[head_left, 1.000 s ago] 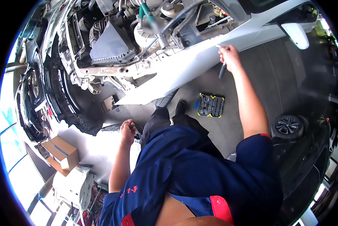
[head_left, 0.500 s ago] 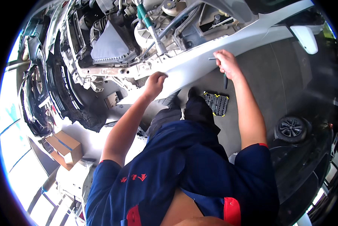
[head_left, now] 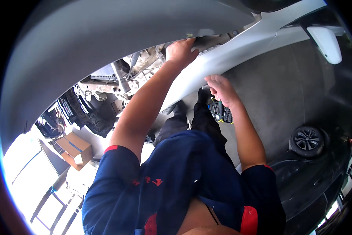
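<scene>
Where the broad, curved grey hood (head_left: 117,33) spans the far left, the left hand (head_left: 181,53) meets its near edge, finger closure unclear; the right hand (head_left: 223,92) grips a slim silver-headed tool (head_left: 206,87) near the smooth white fender (head_left: 223,59).

The hood (head_left: 117,35) looks smooth, the box (head_left: 75,144) cardboard.

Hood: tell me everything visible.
The hood is a broad, smooth grey panel, apparently painted metal, with a long edge that bows in this fisheye view. It spans the top of the picture, its far side out of view. It stands partly open, over the engine bay, a gap showing before the pale fender. The left hand is at its edge; the exact grip is unclear.
</scene>
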Demonstrator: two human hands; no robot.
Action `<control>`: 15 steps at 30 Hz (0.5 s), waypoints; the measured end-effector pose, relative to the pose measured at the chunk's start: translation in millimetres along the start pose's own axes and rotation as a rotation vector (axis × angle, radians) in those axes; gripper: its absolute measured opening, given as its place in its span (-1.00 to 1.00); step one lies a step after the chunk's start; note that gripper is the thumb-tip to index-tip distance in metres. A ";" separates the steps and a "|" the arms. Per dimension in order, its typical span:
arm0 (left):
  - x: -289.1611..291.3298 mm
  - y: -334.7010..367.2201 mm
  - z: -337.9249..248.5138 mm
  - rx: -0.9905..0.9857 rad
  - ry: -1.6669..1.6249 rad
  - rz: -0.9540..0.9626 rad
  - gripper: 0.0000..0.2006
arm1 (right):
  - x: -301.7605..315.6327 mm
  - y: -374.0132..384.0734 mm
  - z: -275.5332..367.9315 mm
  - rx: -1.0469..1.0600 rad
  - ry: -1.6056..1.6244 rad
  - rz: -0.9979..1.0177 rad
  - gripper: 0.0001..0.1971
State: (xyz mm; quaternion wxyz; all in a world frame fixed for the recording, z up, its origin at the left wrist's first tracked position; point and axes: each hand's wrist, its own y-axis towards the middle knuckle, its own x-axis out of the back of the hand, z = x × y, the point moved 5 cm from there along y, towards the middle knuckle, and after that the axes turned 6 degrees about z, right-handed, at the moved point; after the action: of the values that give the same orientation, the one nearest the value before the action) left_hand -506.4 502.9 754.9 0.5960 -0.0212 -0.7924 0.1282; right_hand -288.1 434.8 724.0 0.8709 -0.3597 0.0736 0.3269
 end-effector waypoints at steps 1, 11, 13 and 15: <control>2.9 6.3 -6.0 -0.002 0.006 0.009 -0.54 | 9.1 0.2 -1.2 -0.003 0.010 -0.001 -0.78; 8.2 33.6 -17.1 0.073 0.208 0.278 -0.63 | 7.9 15.2 35.3 0.065 -0.034 0.241 -0.55; 7.6 33.4 -16.8 0.051 0.212 0.288 -0.62 | -4.5 25.5 33.0 0.070 -0.022 0.266 -0.44; 10.3 39.0 -14.5 0.028 0.215 0.296 -0.61 | -19.2 32.1 39.5 0.148 -0.035 0.261 -0.37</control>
State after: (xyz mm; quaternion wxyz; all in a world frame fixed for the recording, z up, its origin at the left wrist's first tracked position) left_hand -500.2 545.1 759.4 0.6522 -0.1430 -0.7103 0.2228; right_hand -327.2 468.5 741.2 0.8462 -0.2762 0.1282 0.4372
